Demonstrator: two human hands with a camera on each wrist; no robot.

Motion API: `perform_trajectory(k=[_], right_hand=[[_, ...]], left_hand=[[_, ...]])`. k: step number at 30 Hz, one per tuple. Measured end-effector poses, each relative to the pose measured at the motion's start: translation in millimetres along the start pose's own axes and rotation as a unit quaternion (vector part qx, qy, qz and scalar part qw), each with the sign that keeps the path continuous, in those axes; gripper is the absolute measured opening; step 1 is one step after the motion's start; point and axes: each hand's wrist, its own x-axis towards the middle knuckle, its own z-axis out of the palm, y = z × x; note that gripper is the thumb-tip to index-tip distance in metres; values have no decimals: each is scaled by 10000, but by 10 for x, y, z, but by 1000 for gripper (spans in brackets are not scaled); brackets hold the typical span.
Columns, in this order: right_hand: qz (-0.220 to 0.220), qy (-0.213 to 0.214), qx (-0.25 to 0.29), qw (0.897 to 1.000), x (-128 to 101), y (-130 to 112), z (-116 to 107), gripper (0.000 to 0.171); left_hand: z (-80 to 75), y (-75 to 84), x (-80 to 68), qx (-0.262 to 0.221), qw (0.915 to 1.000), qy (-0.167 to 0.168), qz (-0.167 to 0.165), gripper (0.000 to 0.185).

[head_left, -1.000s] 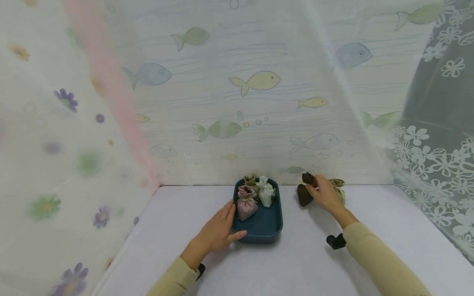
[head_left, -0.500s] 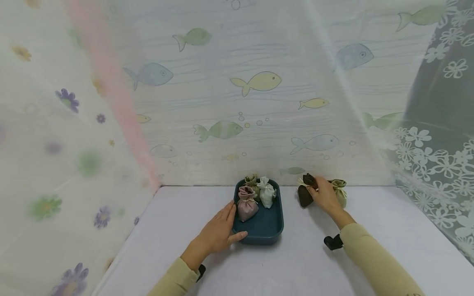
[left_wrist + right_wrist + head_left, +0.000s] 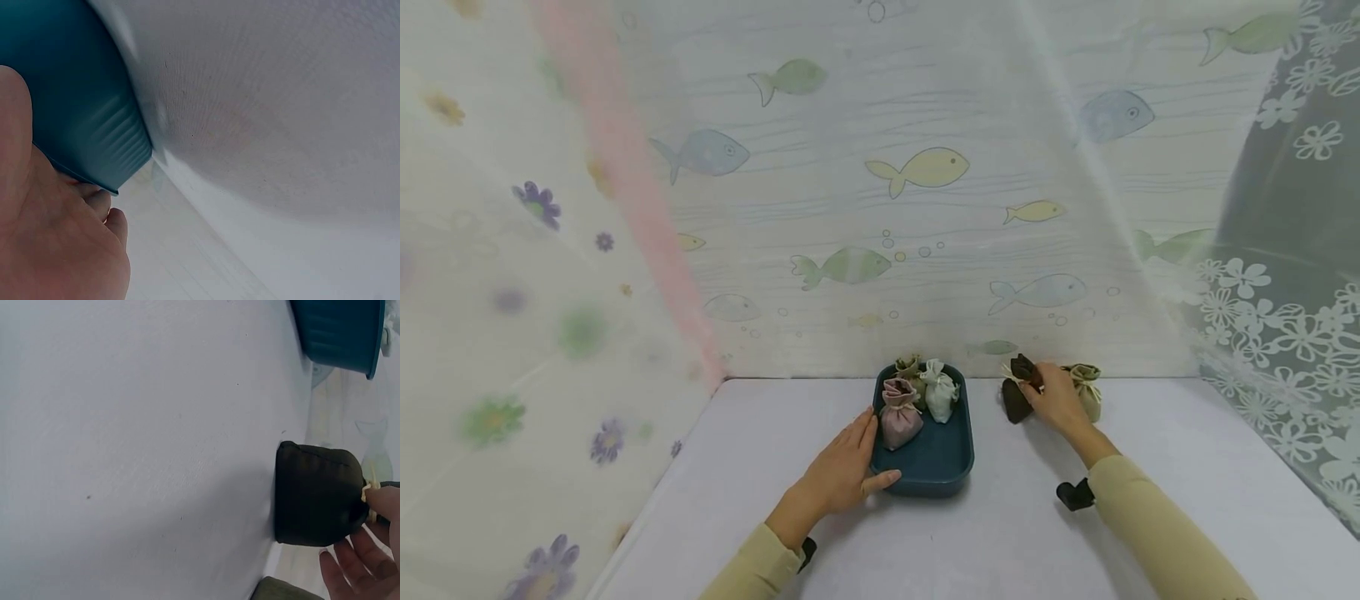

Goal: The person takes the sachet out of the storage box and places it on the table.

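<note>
Left hand: fingers straight, thumb spread. Right hand: pinching, farther forward.

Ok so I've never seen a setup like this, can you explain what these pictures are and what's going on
There's no robot here, just a person's two bare hands. The wide picture comes from a camera worn on the head, looking forward and down. The two close-ups come from cameras on the wrists, one each, so they look tilted. On the white table sits a blue tray holding a pink bag, a green bag and a white bag. The left hand rests against the tray. Right of the tray, the right hand holds a brown bag near its tied neck, partly hiding another green bag.
</note>
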Motion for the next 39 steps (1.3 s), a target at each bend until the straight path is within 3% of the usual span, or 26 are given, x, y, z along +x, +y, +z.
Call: perform_trajectory(k=[7,28,39], right_hand=[[-112,-103,-172,9997,-62,-9,-27,26],[-587,-291,-321,9973,-302,-206,-216,28],[-876,-515,226,9946,-336,-551,-131,32]], left_hand=[[-57,34,-11,48,10000,-85,-9,101],[-71,34,-13,61,10000,-49,-2,100],[-64,45,-13,12,10000,-24,38,100]])
